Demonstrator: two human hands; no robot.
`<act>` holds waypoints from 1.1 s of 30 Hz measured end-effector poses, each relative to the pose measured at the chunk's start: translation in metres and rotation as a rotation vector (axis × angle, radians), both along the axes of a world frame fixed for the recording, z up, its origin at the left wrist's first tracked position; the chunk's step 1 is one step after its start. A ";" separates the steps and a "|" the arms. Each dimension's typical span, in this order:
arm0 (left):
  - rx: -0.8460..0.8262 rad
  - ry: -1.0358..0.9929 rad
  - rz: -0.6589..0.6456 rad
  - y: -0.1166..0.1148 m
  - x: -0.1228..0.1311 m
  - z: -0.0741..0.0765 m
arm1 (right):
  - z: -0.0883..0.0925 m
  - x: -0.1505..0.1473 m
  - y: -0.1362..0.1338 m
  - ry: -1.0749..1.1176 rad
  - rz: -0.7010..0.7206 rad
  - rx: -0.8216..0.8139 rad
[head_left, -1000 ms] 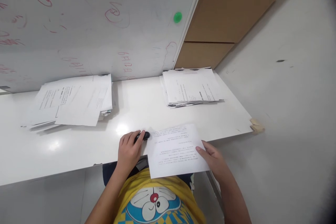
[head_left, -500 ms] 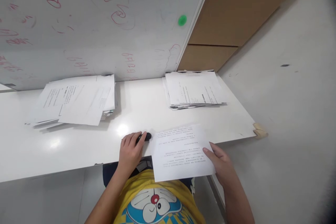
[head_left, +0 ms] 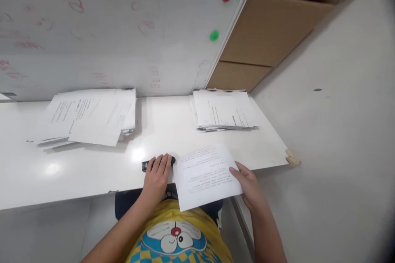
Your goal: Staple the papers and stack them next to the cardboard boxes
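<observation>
My left hand (head_left: 156, 174) lies over a black stapler (head_left: 145, 166) on the table, fingers closed together across its top. Both ends of the stapler show on either side of my fingers; its middle is hidden. My right hand (head_left: 247, 183) pinches the right edge of a printed sheet of paper (head_left: 205, 176), thumb on top and fingers beneath. The sheet's near part sticks out past the table's front edge, above my lap. Its left edge comes close to the stapler's right end; I cannot tell whether a corner sits inside it.
A stack of papers (head_left: 92, 117) lies at the back left of the white table (head_left: 163, 127), another paper stack (head_left: 222, 109) at the back right. Behind stand a whiteboard (head_left: 175, 57) with magnets and brown cartons (head_left: 274, 28). Tan padding (head_left: 293, 158) covers the table's right corner.
My left fingers have come flatter over the stapler, and its left end now shows. My right hand and the sheet have shifted slightly left and tilted. The view has moved a little.
</observation>
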State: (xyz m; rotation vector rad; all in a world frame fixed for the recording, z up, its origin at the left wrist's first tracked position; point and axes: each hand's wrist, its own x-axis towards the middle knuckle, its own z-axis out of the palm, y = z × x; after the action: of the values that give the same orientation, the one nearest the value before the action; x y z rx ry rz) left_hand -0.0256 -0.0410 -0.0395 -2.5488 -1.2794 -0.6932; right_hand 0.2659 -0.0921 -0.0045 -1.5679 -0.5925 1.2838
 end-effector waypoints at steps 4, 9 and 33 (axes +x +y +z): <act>0.025 -0.061 -0.008 0.002 -0.006 -0.004 | 0.010 0.005 0.008 -0.046 0.084 0.038; 0.078 -0.087 0.037 0.000 -0.009 -0.005 | 0.029 0.057 0.033 -0.317 -0.098 0.209; -0.078 0.012 0.656 0.090 -0.109 0.051 | -0.043 -0.067 0.162 -1.171 0.044 0.847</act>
State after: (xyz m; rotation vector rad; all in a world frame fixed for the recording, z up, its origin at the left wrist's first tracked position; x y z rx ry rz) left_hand -0.1344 0.0493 0.0114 -1.9699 -2.0093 -0.4824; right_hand 0.1986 0.0703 -0.0479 -1.3974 -1.6238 -0.0841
